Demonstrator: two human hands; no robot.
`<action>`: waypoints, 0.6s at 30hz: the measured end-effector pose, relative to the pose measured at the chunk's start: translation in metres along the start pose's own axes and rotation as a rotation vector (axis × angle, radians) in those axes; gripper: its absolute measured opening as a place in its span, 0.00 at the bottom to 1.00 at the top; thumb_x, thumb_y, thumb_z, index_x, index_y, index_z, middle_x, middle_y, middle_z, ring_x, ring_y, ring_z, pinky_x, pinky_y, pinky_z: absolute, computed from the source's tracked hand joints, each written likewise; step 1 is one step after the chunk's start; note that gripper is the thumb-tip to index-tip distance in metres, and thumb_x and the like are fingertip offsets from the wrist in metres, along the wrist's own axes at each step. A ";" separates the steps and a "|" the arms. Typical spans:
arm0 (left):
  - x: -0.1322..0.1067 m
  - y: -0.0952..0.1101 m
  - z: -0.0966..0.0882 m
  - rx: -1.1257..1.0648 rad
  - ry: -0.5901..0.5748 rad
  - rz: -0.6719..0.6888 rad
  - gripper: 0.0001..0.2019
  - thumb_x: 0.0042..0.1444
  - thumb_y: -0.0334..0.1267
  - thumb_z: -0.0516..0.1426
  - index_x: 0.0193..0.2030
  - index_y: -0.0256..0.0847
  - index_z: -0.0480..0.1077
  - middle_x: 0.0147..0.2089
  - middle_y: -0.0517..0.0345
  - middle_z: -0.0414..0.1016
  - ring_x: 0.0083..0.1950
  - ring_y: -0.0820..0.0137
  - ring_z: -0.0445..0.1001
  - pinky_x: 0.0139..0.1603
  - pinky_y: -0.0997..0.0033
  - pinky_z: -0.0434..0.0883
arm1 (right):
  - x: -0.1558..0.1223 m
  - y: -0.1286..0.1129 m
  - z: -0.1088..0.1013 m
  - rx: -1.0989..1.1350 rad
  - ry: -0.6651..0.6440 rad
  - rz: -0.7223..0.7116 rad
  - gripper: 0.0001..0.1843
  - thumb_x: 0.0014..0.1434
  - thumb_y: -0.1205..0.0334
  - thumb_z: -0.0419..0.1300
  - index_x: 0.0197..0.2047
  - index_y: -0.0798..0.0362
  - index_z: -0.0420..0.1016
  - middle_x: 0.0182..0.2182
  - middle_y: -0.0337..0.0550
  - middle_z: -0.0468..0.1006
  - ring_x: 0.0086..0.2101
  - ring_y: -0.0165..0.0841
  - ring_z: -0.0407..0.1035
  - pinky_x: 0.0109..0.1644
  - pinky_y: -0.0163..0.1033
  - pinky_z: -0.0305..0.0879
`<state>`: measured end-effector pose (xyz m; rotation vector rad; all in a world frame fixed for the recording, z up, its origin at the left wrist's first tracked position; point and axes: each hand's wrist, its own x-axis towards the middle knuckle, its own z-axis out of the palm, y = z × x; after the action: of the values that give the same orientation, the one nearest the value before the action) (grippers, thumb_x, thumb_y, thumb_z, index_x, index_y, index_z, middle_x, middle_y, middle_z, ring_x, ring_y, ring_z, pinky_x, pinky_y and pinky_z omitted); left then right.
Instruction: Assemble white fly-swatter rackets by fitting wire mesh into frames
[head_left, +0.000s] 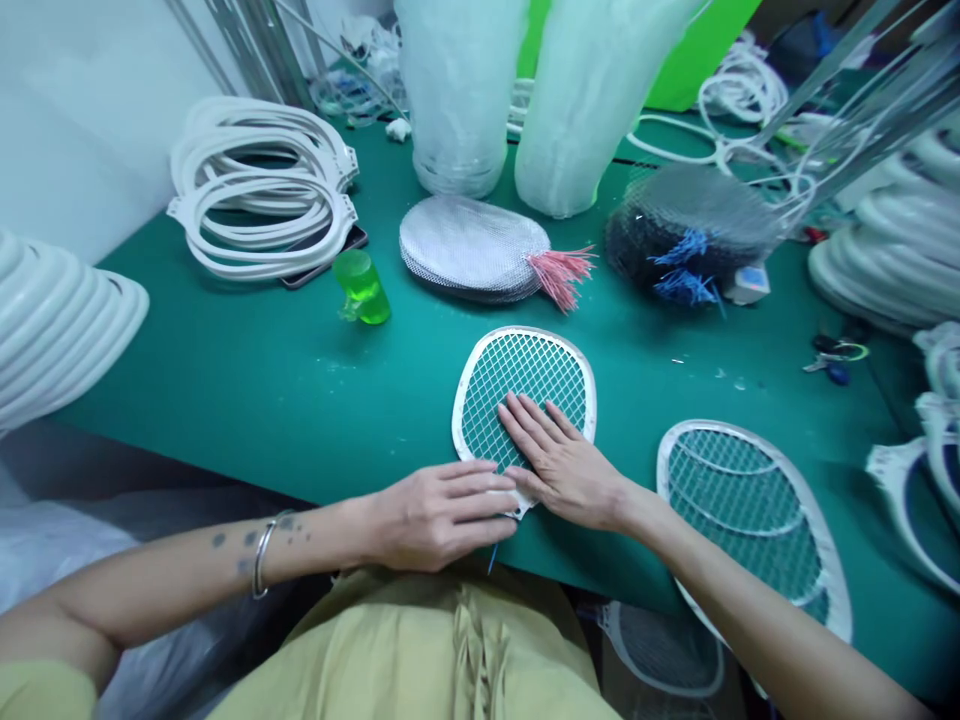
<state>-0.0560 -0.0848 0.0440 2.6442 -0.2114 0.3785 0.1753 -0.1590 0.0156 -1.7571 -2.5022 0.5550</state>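
Observation:
A white oval racket frame with diamond mesh (pixel 529 362) lies flat on the green table in front of me, its narrow end towards my body. My right hand (pixel 559 465) rests flat on the mesh, fingers stretched out. Across the frame's narrow end lies my left hand (pixel 450 510), with its fingers extended side by side and their tips close to my right thumb. A short blue wire (pixel 493 558) pokes out below the left fingers. What lies directly beneath both hands is hidden.
Behind the frame are a pile of grey mesh sheets with red wires (pixel 472 245) and dark mesh with blue wires (pixel 690 220). A green container (pixel 361 287) and stacked white oval rings (pixel 262 225) stand at left. Another meshed frame (pixel 750 500) lies right, under my forearm.

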 end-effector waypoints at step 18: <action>0.005 0.020 0.041 0.021 0.173 0.021 0.13 0.64 0.28 0.48 0.45 0.34 0.73 0.45 0.42 0.79 0.52 0.61 0.77 0.60 0.60 0.71 | 0.001 0.000 -0.018 0.117 -0.133 0.001 0.46 0.63 0.37 0.46 0.71 0.51 0.25 0.70 0.45 0.29 0.68 0.42 0.25 0.69 0.55 0.26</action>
<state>-0.0461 -0.1217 0.0188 2.6130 -0.1808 0.6165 0.1795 -0.1532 0.0326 -1.7341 -2.4948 0.8272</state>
